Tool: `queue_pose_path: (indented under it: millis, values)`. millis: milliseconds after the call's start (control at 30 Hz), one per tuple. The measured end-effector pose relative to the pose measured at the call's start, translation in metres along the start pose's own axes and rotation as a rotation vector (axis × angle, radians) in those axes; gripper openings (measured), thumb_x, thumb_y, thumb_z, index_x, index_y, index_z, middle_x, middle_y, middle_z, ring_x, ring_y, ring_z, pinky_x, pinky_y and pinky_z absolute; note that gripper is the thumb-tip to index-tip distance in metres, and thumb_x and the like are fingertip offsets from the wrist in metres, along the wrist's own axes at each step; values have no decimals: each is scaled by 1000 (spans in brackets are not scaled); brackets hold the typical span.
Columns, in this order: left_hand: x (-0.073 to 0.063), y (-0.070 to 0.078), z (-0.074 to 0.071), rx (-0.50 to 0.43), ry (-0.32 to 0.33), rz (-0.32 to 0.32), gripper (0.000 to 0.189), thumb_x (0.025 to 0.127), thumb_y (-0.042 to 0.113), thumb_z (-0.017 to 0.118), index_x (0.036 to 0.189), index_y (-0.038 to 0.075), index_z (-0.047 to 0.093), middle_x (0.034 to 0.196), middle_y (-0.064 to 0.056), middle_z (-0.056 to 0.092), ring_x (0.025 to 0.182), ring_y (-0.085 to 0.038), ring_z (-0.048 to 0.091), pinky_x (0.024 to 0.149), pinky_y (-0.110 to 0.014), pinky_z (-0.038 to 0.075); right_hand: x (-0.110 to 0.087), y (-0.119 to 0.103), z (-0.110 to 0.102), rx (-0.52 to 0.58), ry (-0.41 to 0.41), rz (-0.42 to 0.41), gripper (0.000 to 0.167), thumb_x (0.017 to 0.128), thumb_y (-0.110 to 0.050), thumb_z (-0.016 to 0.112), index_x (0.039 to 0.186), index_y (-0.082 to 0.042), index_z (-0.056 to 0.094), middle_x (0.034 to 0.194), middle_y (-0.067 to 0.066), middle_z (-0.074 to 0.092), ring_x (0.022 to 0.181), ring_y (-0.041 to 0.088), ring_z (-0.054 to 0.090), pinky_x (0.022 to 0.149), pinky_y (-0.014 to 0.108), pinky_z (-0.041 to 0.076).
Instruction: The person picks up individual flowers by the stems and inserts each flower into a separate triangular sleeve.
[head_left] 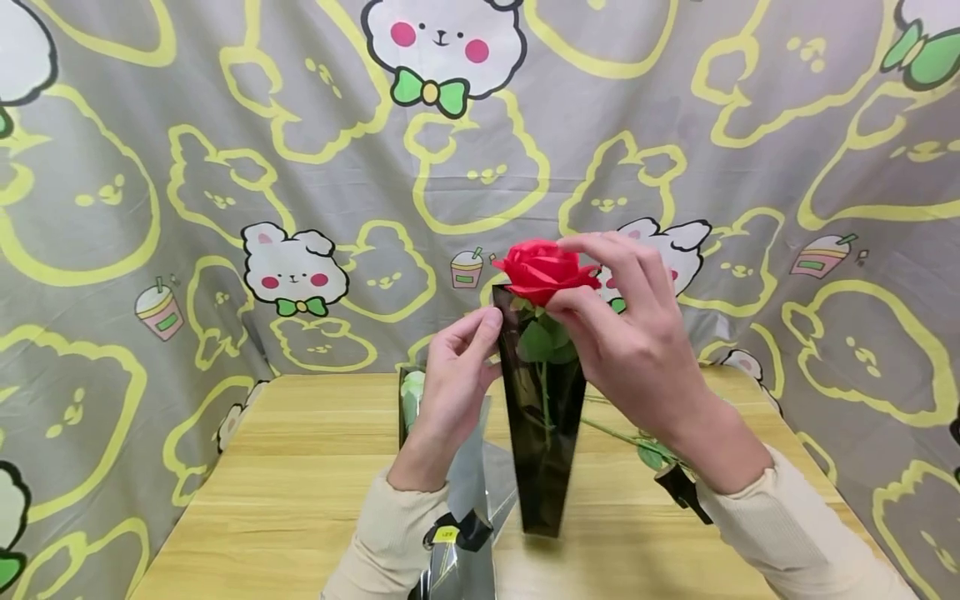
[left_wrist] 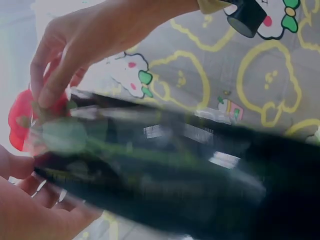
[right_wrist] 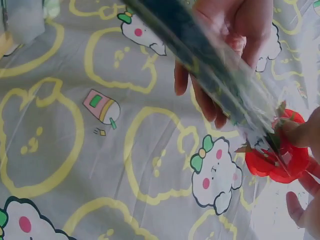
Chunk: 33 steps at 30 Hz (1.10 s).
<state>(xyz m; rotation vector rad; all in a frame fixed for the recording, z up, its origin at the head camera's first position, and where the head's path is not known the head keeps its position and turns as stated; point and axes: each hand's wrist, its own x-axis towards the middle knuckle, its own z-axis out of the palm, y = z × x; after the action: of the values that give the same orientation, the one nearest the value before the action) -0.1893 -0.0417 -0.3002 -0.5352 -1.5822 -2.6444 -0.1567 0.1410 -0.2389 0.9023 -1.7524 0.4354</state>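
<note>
A red rose (head_left: 543, 271) stands upright in a narrow, tapered flower sleeve (head_left: 542, 483), clear in front with black behind. Its bloom sits above the sleeve's mouth, while the green leaves and stem show through the film. My left hand (head_left: 461, 358) pinches the sleeve's upper left edge between thumb and fingers. From the right, my right hand (head_left: 637, 333) holds the bloom, thumb low at its base and fingers at its top. The left wrist view is blurred, with the sleeve (left_wrist: 150, 165) lying across it. In the right wrist view the thumb presses under the red petals (right_wrist: 277, 167).
Clear and grey wrapping film (head_left: 468, 483) lies on the wooden table (head_left: 300, 467) below my left forearm. Behind the left hand is a pale flower (head_left: 411, 392) in a dark-edged wrap. Green stems with leaves (head_left: 652, 454) lie at right. A patterned curtain (head_left: 480, 192) hangs behind.
</note>
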Motion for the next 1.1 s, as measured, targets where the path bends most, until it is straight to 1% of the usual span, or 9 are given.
queue_pose_path:
  millis: [100,233,367,467,700,833,933,967,1100]
  values:
    - [0,3,1,-8,-11,-3,22,106,9,57,119,-1,71,105,-3,69,90,-12,67,76,-34,58,1,1,-3,19,-23,20,16,81,7,81,92,0,72,134,24,58,124,47,49,97,55,43]
    - [-1,4,3,-23,5,-15,18,105,9,58,106,8,76,93,1,68,81,-10,64,66,-27,54,2,3,-7,70,-129,62,15,82,3,82,91,-2,71,141,23,53,128,44,45,93,52,41]
    - [-2,4,6,-27,11,-9,19,105,8,58,110,4,76,99,-1,68,86,-11,63,68,-27,54,2,2,-7,117,-191,97,16,82,-1,84,89,-5,71,146,22,49,127,42,43,98,52,40]
    - [-2,2,8,-9,8,14,21,105,8,59,116,-2,73,105,-3,68,93,-13,63,74,-29,56,3,0,-5,167,-193,137,18,80,0,86,88,-7,72,146,20,50,125,40,44,96,53,40]
    - [-3,1,12,90,37,42,30,104,11,61,128,-6,67,118,-8,70,106,-16,62,79,-33,59,6,-2,-8,205,-198,245,17,79,-2,88,85,-9,73,145,16,52,131,36,46,112,59,30]
    - [-3,3,12,85,43,58,30,104,12,61,128,-6,68,120,-7,70,109,-17,62,79,-33,59,9,-6,-9,183,-164,245,14,82,-1,86,88,-6,74,145,16,52,129,35,45,97,49,43]
    - [-2,4,11,48,46,66,27,104,11,61,125,-4,69,112,-5,71,103,-15,62,76,-30,58,8,-6,-11,183,-85,255,14,83,-2,85,93,-4,75,142,16,54,126,33,48,89,38,46]
    - [-2,4,11,32,47,65,26,104,11,61,123,-3,70,108,-4,71,99,-15,63,72,-27,57,6,-5,-13,187,-50,264,15,83,-2,85,94,-3,75,141,16,56,126,31,49,91,37,45]
    - [0,7,6,-5,62,69,21,104,11,61,118,3,74,99,0,70,85,-11,64,57,-19,48,-7,-1,-16,265,93,403,18,81,3,84,96,-1,75,130,13,63,123,26,54,90,28,45]
